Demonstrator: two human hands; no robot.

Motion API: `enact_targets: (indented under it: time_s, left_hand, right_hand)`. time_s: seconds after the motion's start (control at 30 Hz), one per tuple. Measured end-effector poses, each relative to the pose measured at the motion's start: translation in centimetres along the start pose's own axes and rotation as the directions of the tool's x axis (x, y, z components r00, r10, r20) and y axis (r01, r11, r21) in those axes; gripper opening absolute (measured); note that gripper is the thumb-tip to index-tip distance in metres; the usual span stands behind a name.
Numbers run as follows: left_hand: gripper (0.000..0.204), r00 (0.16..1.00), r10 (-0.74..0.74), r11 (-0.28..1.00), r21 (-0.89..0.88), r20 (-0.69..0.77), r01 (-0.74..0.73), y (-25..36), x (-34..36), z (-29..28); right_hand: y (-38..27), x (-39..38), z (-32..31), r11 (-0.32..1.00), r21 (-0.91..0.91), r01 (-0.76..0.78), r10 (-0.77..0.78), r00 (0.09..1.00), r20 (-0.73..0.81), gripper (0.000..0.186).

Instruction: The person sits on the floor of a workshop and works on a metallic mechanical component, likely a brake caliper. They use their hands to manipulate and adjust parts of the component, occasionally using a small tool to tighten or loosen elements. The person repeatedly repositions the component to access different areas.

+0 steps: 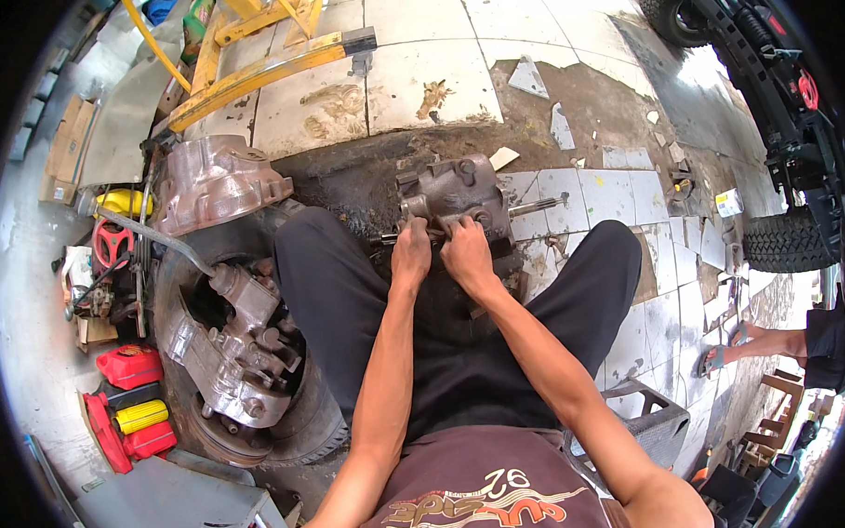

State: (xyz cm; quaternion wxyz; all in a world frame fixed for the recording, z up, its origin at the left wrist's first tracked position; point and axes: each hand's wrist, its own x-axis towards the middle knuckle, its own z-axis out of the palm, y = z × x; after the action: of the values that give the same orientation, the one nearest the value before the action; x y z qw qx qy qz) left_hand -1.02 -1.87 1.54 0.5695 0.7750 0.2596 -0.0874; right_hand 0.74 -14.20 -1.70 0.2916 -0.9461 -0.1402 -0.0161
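A dark, oily gearbox (452, 190) lies on the floor between my knees, with a splined shaft (537, 205) sticking out of its right side. Both of my hands are at the gearbox's near edge, close together. My left hand (411, 252) is closed at its lower left corner, fingertips pressed together. Beside it, my right hand (466, 250) has its fingers curled against the housing. Whatever either hand grips is too small or too hidden to name. A thin dark rod or shaft (383, 239) shows just left of my left hand.
At my left a bell-shaped metal housing (215, 183) and a second gear casing (244, 354) rest on or by a tire (321, 430). A yellow steel frame (272, 78) stands ahead. Broken tiles (528, 77) litter the floor. A vehicle (760, 75) and another person's legs (765, 345) are at right.
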Motion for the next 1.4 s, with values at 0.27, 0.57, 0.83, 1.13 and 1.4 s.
enact_targets:
  time_s: [0.27,0.57,0.83,1.13,1.4]
  left_hand:
    - [0.061,1.0,0.003,1.0,0.007,-0.023,-0.003,-0.7,0.6,-0.2]
    - [0.064,1.0,-0.011,0.999,-0.05,-0.026,0.01,0.1,0.0,0.2]
    - [0.062,0.996,0.059,0.991,-0.117,-0.064,-0.066,-1.1,0.7,0.2]
    - [0.064,0.998,0.008,0.98,-0.198,-0.063,-0.02,-1.9,1.6,1.1]
    - [0.066,0.998,0.021,0.949,-0.312,-0.061,-0.039,-2.9,1.7,1.4]
  right_hand:
    - [1.7,0.4,-3.3,0.925,0.115,-0.363,0.331,0.916,0.229,0.022]
    - [1.9,2.1,-1.9,0.987,0.155,0.034,-0.033,0.999,-0.014,0.033]
    - [-2.1,-0.2,-1.9,0.885,0.42,-0.2,0.216,0.976,0.011,0.031]
    - [-1.1,-1.3,-0.5,0.846,0.436,-0.307,0.318,0.947,0.051,0.036]
    - [0.3,-2.8,1.0,0.811,0.566,-0.147,0.207,0.977,-0.043,0.045]
